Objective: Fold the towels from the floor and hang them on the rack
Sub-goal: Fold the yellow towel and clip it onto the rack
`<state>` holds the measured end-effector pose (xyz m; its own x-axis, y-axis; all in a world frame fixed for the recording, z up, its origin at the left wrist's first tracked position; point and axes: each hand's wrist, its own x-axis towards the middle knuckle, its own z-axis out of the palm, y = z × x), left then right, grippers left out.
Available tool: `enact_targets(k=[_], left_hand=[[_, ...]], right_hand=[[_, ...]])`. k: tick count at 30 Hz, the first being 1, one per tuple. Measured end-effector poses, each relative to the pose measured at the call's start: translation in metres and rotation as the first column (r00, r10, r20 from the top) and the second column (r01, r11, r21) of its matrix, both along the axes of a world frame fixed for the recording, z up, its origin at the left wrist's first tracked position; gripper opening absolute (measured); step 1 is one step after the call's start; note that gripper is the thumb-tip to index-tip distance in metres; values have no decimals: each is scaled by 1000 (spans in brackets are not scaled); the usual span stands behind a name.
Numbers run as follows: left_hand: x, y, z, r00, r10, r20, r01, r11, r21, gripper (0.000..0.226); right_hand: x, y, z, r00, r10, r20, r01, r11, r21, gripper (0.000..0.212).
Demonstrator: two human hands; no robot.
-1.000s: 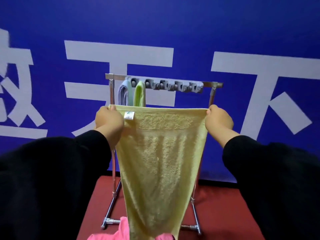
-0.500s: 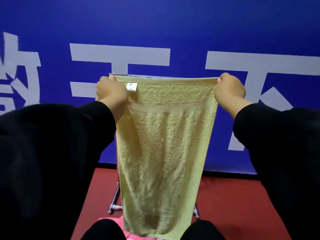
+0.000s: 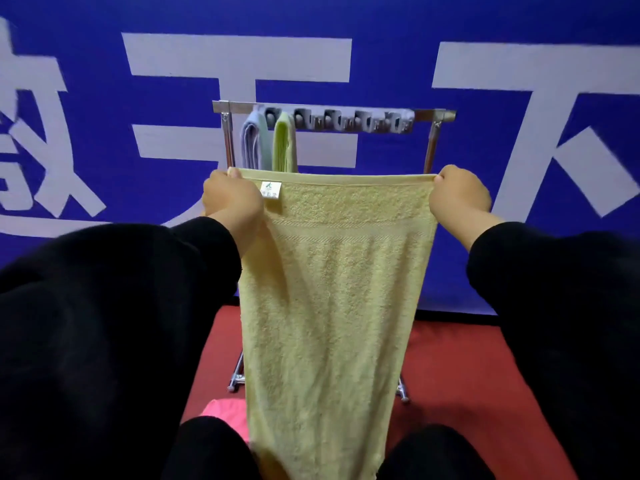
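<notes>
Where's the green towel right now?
In the head view the green towel hangs folded on the rack, near its left end, just right of the grey towel and behind the top edge of the held yellow towel.

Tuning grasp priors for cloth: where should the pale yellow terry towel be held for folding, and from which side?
At its two top corners, from the outer sides. Left hand and right hand pinch the hemmed top edge of the pale yellow terry towel, so it hangs flat, full width.
</notes>
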<state>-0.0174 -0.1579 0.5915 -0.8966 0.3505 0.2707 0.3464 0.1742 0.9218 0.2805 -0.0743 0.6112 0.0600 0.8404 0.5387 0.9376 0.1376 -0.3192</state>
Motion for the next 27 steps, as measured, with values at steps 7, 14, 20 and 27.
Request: enact_targets(k=[7, 14, 20, 27], left_hand=[[-10, 38, -91, 995, -2, 95, 15, 990, -138, 35], [-18, 70, -182, 983, -41, 180, 85, 965, -247, 39], [-12, 78, -244, 940, -74, 332, 158, 960, -232, 36], [17, 78, -297, 852, 45, 522, 68, 979, -194, 32]], right_hand=[[-11, 43, -89, 1000, 18, 0, -18, 982, -187, 24], [-29, 74, -190, 990, -26, -138, -38, 898, -438, 24], [-36, 91, -273, 982, -115, -150, -5, 779, -627, 32], [-44, 82, -345, 834, -380, -400, -159, 529, -834, 40]])
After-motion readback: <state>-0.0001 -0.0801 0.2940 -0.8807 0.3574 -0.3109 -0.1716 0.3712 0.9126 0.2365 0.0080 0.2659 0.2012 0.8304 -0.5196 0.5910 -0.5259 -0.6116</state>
